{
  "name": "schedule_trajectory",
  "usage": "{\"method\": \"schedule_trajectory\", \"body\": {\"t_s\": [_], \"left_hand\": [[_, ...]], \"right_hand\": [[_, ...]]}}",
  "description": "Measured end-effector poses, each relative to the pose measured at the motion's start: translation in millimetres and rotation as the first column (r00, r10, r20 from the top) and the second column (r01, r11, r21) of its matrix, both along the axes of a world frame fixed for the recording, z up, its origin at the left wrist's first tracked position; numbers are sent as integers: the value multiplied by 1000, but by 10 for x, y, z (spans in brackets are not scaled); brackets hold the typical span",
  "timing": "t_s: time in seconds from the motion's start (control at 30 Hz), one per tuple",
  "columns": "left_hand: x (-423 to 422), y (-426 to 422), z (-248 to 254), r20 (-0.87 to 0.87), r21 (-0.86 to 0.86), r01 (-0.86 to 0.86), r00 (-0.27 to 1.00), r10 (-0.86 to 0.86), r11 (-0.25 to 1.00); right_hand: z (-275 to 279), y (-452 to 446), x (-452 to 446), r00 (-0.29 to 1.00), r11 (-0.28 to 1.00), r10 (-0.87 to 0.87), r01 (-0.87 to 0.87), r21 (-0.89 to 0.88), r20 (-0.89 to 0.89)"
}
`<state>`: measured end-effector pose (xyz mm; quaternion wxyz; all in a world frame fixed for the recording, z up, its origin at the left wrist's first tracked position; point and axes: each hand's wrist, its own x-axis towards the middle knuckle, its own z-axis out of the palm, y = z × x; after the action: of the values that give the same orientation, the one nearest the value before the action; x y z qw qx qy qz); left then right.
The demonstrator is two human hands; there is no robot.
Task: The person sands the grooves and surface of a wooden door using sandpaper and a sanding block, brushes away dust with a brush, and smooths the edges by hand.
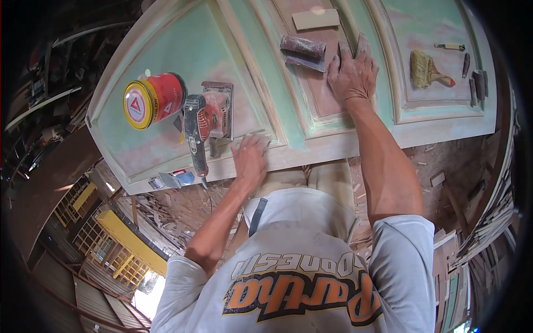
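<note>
A large wooden panel (327, 143) with raised mouldings and green-tinted patches lies in front of me. My left hand (250, 157) rests near its front edge, fingers apart, with nothing visible in it, beside an electric sander (206, 119). My right hand (355, 72) lies further in on the panel, fingers spread over a moulding. Just left of it is a curled piece of sandpaper (303, 53). A flat pale block (315, 19) sits beyond the sandpaper.
A red and yellow can (154, 101) stands left of the sander. On the right lie a brush (428, 70), a cutter knife (449, 46) and small dark pieces (478, 87). Small packets (172, 179) sit at the front left edge. Wood scraps cover the floor.
</note>
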<state>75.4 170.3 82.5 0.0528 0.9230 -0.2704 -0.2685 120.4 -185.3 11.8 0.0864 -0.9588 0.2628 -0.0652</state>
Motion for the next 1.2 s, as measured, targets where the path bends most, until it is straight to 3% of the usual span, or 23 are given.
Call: {"method": "schedule_trajectory", "body": {"t_s": [0.17, 0.23, 0.37, 0.47, 0.67, 0.83, 0.93, 1.07, 1.2], "left_hand": [[-2, -159, 119, -69, -26, -155, 986, 153, 988], [90, 6, 139, -47, -13, 47, 998, -47, 999], [32, -24, 67, -47, 14, 15, 999, -14, 1000], [-64, -150, 22, -1, -26, -105, 995, 105, 994], [94, 69, 66, 35, 20, 118, 992, -118, 993], [-57, -165, 54, 31, -2, -34, 999, 34, 999], [24, 21, 92, 35, -48, 93, 995, -92, 994], [23, 56, 51, 41, -26, 90, 995, -89, 996], [-71, -150, 71, 32, 9, -27, 999, 27, 1000]], "right_hand": [[-16, -6, 15, 999, 1000, 2, -2, 11, 33], [5, 15, -3, 1000, 1000, 9, -10, 8, 29], [4, 0, 13, 1000, 1000, 0, 0, 15, 9], [-12, -8, 15, 1000, 1000, 5, -5, 14, 5], [-12, -3, 21, 1000, 1000, 5, -5, -4, 9], [-18, 4, -13, 1000, 1000, 7, -7, 12, 8], [-33, 1, 0, 1000, 1000, 11, -11, 4, 8], [-9, -6, 15, 1000, 1000, 2, -2, 5, 16], [-21, -19, 14, 1000, 1000, 6, -6, 5, 25]]}}
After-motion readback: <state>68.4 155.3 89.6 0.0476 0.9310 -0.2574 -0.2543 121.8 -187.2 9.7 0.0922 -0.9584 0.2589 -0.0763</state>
